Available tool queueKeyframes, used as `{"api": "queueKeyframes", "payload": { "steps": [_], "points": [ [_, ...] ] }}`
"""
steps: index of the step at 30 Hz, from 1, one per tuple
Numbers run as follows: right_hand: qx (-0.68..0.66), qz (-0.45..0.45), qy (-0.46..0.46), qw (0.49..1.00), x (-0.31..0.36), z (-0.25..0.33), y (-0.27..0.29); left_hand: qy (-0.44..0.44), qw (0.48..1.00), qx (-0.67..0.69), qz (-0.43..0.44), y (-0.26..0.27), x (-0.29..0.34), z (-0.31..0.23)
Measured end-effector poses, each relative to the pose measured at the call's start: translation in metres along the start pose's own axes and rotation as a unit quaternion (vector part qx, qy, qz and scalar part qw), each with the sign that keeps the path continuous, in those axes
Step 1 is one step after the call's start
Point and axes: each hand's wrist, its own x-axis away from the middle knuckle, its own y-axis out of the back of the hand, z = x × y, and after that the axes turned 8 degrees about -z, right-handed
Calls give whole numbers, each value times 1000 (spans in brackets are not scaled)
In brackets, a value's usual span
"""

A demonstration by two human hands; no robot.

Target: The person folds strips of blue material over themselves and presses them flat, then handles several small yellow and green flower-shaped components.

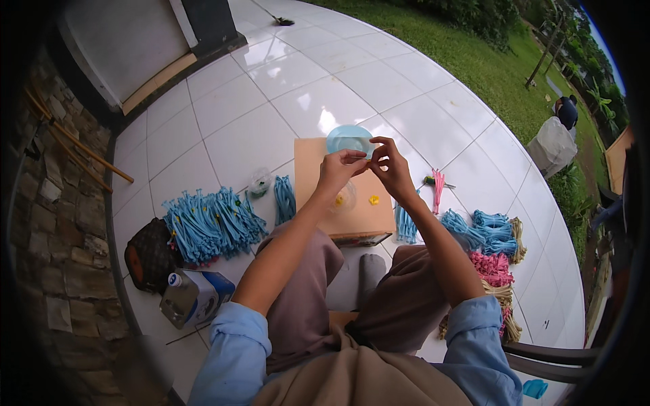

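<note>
My left hand (pixel 340 169) and my right hand (pixel 391 170) meet above a brown board (pixel 308 153), fingertips pinched close together. Between them shows a tiny yellow-orange bit, too small to name. A light blue bowl (pixel 342 130) sits just beyond my fingers, at the board's far edge. Partly behind my left forearm is a see-through round container (pixel 349 197) with something yellow inside. A small yellow piece (pixel 374 200) lies on the board, nearer to me than my right hand.
Bundles of light blue cords (pixel 213 227) lie at left, beside a dark brown bag (pixel 150 254) and a metal can (pixel 196 298). More blue bundles (pixel 493 233) and pink bundles (pixel 492 267) lie at right. Near the board are a pink strand bunch (pixel 438 189) and a small plastic cup (pixel 260 181).
</note>
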Motion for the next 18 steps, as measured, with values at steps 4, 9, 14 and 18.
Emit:
{"api": "queueKeyframes", "payload": {
  "steps": [4, 9, 14, 18],
  "points": [
    [21, 1, 40, 999, -5, 6, 6, 136, 982, 93, 92, 15, -10, -13],
    [-50, 32, 29, 998, -10, 24, 12, 196, 966, 106, 133, 22, -22, -24],
    [-93, -22, 52, 994, -13, 19, 30, 228, 947, 149, 169, -8, -33, -39],
    [5, -60, 78, 995, -12, 17, 38, 249, 937, 216, 114, -11, -47, -22]
  ]
}}
